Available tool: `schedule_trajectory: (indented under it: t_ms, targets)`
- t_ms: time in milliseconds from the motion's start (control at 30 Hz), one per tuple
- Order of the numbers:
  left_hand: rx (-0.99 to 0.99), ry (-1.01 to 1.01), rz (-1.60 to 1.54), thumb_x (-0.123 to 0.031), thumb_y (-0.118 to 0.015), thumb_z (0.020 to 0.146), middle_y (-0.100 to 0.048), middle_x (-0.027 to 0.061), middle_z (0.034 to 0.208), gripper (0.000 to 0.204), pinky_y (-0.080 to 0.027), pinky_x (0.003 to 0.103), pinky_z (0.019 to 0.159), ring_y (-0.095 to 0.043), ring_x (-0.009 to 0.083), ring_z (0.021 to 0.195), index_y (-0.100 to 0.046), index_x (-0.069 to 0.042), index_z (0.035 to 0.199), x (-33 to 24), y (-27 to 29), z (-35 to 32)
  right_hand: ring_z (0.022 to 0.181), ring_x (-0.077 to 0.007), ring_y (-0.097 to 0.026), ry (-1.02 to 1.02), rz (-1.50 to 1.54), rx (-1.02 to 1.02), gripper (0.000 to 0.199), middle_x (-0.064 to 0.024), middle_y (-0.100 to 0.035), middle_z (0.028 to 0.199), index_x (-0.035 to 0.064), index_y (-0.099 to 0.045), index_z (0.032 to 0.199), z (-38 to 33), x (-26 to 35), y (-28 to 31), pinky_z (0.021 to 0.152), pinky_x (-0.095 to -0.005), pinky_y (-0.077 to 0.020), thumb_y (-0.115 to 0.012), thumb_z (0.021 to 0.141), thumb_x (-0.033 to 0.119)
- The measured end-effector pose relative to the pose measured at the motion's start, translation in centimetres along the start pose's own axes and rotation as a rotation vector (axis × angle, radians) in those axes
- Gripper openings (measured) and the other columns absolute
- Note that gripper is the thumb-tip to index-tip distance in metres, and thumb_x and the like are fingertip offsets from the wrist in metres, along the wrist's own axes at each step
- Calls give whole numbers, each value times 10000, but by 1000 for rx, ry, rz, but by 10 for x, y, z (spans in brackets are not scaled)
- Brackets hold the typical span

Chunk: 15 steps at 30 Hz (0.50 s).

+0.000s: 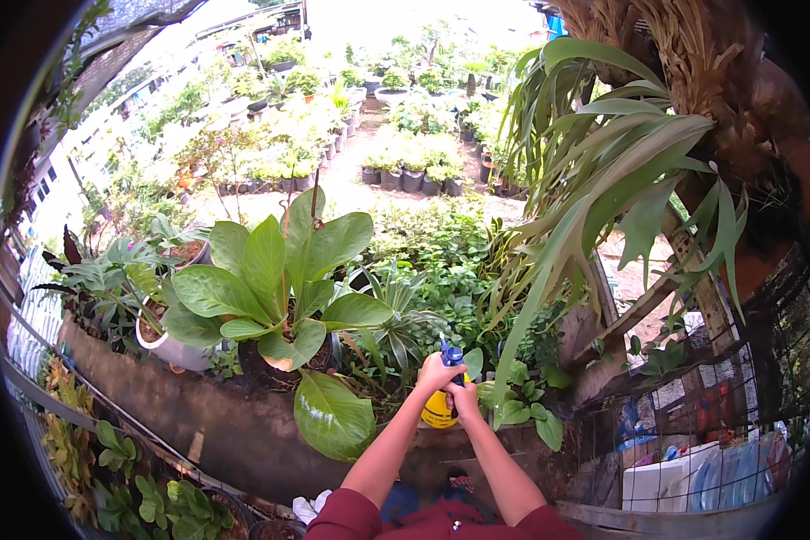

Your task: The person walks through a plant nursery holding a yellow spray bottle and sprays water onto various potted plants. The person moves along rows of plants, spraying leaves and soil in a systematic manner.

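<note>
A yellow spray bottle (439, 412) with a blue pump top (452, 355) is held out in front of me, above a concrete ledge. My left hand (436, 372) grips the blue top from the left. My right hand (464, 399) wraps the bottle's upper right side, just below the top. Both forearms reach up from the lower edge in dark red sleeves. Straight ahead sits a broad-leaved green plant (274, 283) in a dark pot, with a spiky-leaved plant (396, 310) between it and the bottle.
A white pot (173, 349) stands left on the concrete ledge (198, 409). A large staghorn fern (603, 171) hangs at right from a wooden post (706, 297). A wire fence (738, 396) and white containers (684, 472) are lower right. Rows of potted plants (405, 166) fill the garden beyond.
</note>
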State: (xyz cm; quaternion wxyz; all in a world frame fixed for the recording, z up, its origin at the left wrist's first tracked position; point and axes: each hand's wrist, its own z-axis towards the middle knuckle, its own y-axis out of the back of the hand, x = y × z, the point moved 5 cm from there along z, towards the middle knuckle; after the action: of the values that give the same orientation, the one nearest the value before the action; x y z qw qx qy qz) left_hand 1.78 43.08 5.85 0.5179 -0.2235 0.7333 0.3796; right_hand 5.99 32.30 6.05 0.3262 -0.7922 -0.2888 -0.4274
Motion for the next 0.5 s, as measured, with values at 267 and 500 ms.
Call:
schedule_trajectory:
  t_ms: [267,500]
  targets:
    - [155,-56,-34,-280,-781,600,-641,117,827,422,-488,341,706,-623,223,748,-584,-12,859,-54,-50,-12,361,-102,-424,194,-36,-220,237,5,-456,453,90,-498,572,17,-30,77,379,-241,-302,-631,764,128]
    - [133,44,-61,-284,-755,629,-653,111,717,349,-492,338,612,-628,186,636,-640,5,788,36,-85,-46,348,-99,-424,-33,-75,-215,247,-9,-467,465,72,-486,543,-46,-45,74,346,-250,-307,-661,712,118]
